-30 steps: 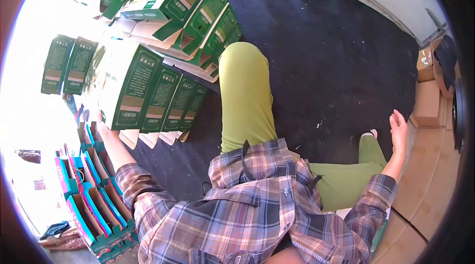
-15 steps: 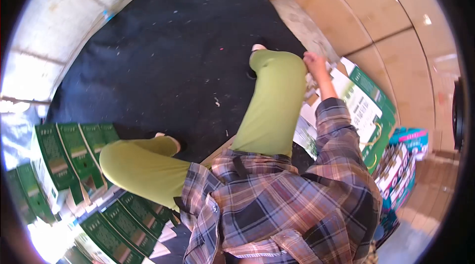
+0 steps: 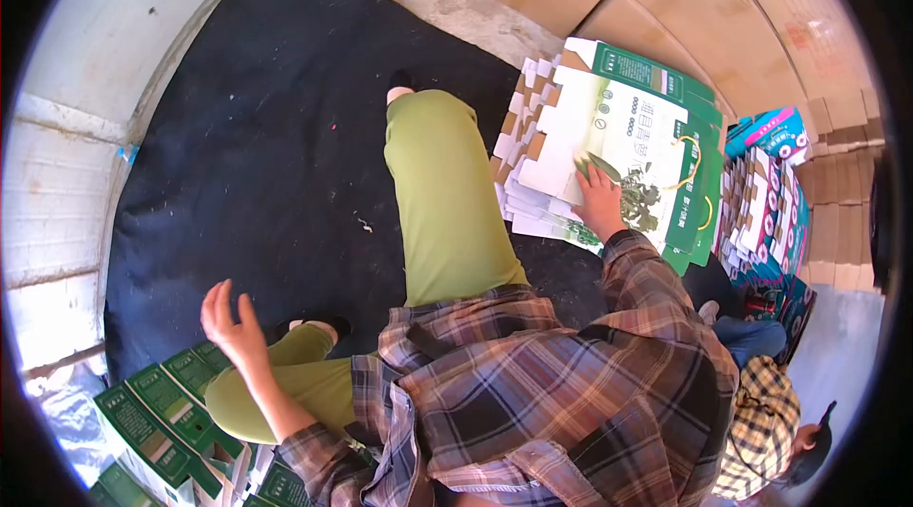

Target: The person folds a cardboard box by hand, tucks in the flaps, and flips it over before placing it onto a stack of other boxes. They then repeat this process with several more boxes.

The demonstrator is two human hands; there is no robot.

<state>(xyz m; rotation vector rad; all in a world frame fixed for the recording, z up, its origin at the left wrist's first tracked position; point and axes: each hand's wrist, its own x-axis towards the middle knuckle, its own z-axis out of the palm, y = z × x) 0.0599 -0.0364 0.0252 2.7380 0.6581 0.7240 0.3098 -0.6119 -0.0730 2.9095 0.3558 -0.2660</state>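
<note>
My right hand (image 3: 599,203) rests with its fingers spread on the top sheet of a stack of flat, unfolded white and green printed cartons (image 3: 618,131). The stack lies to the right of my knee, with yellow cord handles on its right side. My left hand (image 3: 233,321) is raised above my left knee, fingers apart, holding nothing. Below and beside it stand green folded boxes (image 3: 157,412) in a row at the lower left.
Black sheeting (image 3: 276,136) covers the floor. Large brown cardboard boxes (image 3: 685,3) line the top right. Teal and pink cartons (image 3: 775,212) are stacked at the right. Another person in a yellow checked shirt (image 3: 761,421) is at the lower right. A pale wall (image 3: 76,79) runs along the left.
The view has turned rightward. My left hand has come into view above the knee. My right hand has moved from beside the knee onto the carton stack. The other person now shows.
</note>
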